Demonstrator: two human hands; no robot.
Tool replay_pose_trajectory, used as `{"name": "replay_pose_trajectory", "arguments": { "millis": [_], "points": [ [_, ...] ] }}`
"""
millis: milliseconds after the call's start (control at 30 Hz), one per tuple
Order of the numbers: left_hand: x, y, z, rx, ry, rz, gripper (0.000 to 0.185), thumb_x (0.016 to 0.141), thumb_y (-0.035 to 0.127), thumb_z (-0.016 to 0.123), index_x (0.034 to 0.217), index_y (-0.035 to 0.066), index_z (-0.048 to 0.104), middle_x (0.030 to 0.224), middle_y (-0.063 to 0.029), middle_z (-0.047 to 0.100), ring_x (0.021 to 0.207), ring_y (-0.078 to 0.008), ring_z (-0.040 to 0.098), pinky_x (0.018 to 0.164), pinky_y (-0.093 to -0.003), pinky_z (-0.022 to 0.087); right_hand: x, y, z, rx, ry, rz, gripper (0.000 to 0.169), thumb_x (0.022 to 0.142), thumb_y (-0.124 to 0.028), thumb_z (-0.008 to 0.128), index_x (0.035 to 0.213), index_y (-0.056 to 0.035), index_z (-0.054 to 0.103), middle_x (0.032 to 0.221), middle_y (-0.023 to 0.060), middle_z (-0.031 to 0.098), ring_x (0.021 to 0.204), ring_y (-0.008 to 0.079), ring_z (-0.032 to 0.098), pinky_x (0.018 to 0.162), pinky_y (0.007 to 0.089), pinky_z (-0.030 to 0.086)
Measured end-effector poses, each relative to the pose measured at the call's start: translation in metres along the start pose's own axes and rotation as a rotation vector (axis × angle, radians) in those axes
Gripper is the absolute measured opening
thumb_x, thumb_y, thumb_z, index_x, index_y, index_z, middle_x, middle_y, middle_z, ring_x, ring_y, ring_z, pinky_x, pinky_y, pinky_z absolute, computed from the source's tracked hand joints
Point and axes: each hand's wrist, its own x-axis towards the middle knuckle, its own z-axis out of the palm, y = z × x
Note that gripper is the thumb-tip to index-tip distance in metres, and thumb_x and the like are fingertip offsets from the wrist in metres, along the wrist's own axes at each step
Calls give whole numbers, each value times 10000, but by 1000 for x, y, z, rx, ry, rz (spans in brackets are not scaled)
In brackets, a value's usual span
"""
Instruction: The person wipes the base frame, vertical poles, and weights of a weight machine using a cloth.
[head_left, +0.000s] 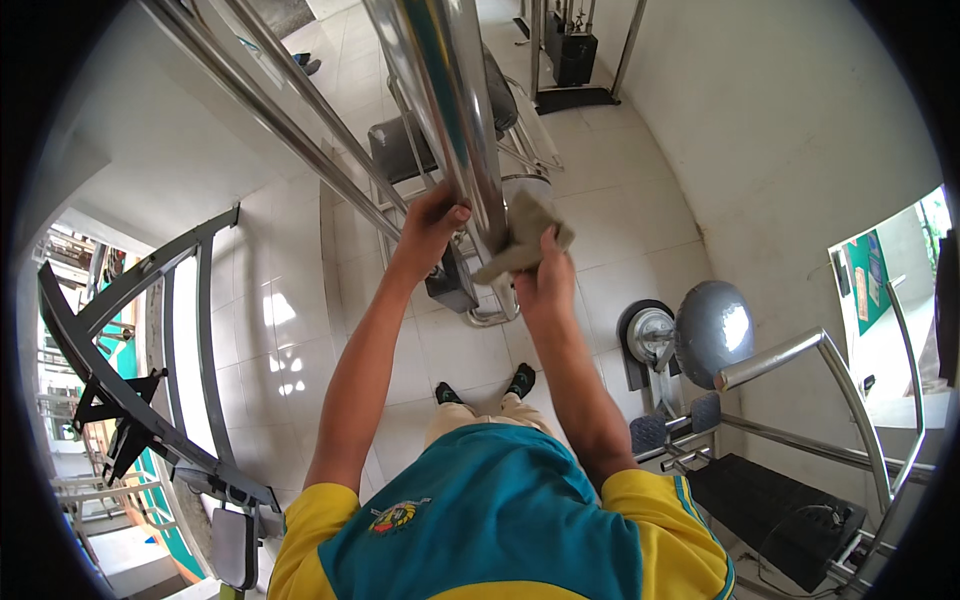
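Observation:
A thick chrome tube (457, 97), part of a piece of gym equipment, slants down from the top in front of me. Against its left side is my left hand (436, 225), fingers curled behind the metal and thumb lying along it. My right hand (546, 274) grips a grey-green cloth (529, 229), which lies against the lower right side of the tube. The cloth is folded and slightly blurred. Below the hands a dark box-shaped part (451, 281) hangs by the machine's base.
Two thinner chrome bars (300, 105) run diagonally at the upper left. Beyond the tube is a black padded seat (401, 146). At the left stands a grey metal frame (142, 270). On the right are a grey ball-shaped cushion (714, 334) and a curved chrome handle (780, 356) near the wall.

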Motion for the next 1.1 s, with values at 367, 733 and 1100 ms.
{"name": "replay_pose_trajectory", "arguments": {
  "millis": [367,733,1100],
  "points": [
    [-14,13,11,-156,50,-105,460,958,340,556,1271,4,524,1152,-16,595,1050,-105,522,961,-279,395,-7,-3,51,-1065,-467,-1604,452,728,-88,717,1162,-201,658,1453,201,340,1286,430,388,1003,521,374],
    [-12,-1,-3,-319,-110,-61,590,945,291,570,1424,18,360,1337,-47,501,1246,-141,428,1064,-323,306,56,85,-130,-1642,-497,-1414,459,762,-86,568,1178,-258,658,1384,-7,441,1259,383,402,1093,587,253],
    [-9,-4,-11,2,-157,9,594,908,262,615,1402,27,383,1462,-130,384,1354,-228,355,1119,-375,261,84,142,-318,-1505,270,59,411,853,-48,513,1254,-129,555,1270,100,569,1180,305,527,1013,533,335]
  ]
}}
